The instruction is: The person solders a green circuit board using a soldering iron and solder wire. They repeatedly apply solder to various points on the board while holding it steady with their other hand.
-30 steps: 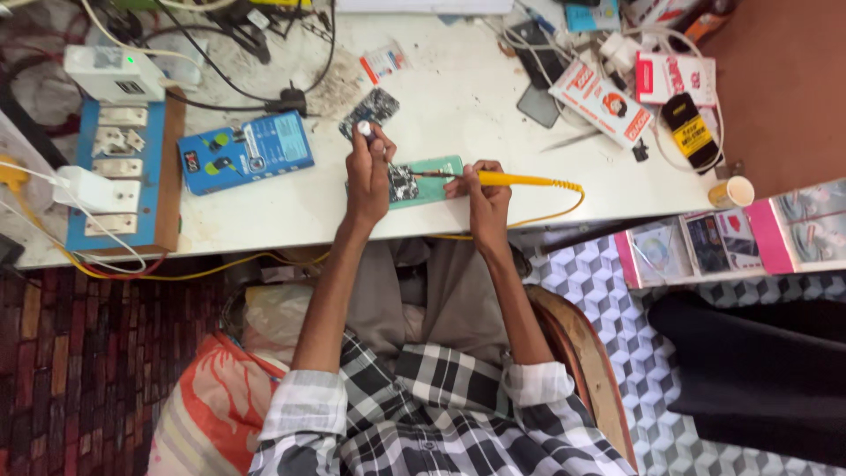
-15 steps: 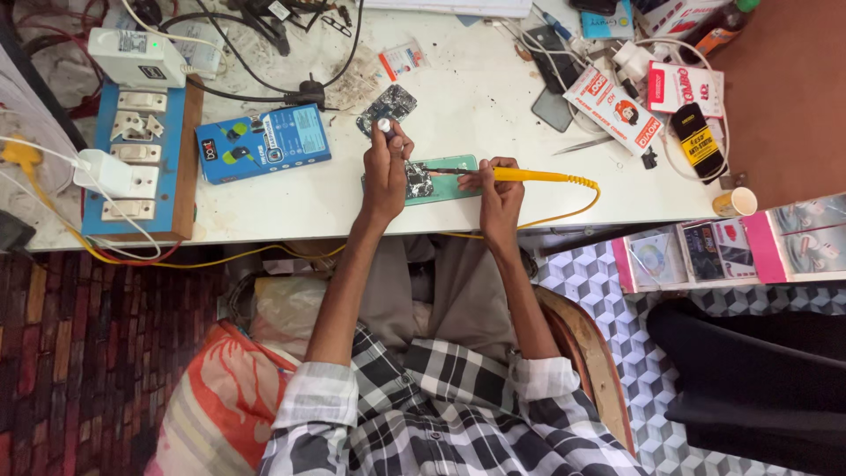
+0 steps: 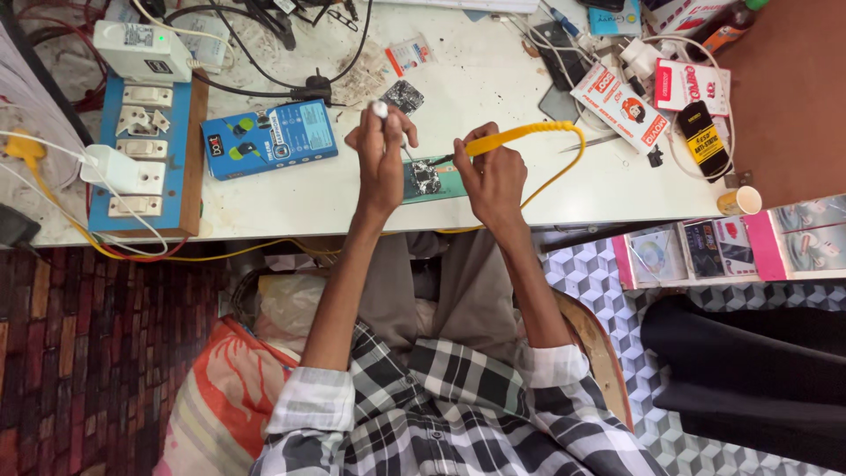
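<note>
Our right hand (image 3: 495, 172) grips the yellow soldering iron (image 3: 520, 135), its tip on the circuit board (image 3: 426, 177) between our hands; our left hand (image 3: 381, 150) pinches a thin tool (image 3: 382, 112) (soldering looks mid-way, board not yet finished).

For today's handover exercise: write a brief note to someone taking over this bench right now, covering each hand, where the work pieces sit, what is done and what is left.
Left hand: grips a thin metal tool, its tip pointing at the small circuit board.
Right hand: holds the yellow soldering iron, tip at the board; its yellow cord loops right.
Board lies on a green mat at the near edge of the white table. A blue box lies to the left.
Done: both tools brought to the board.
Left: joint quality too small to judge; inspect it.
</note>
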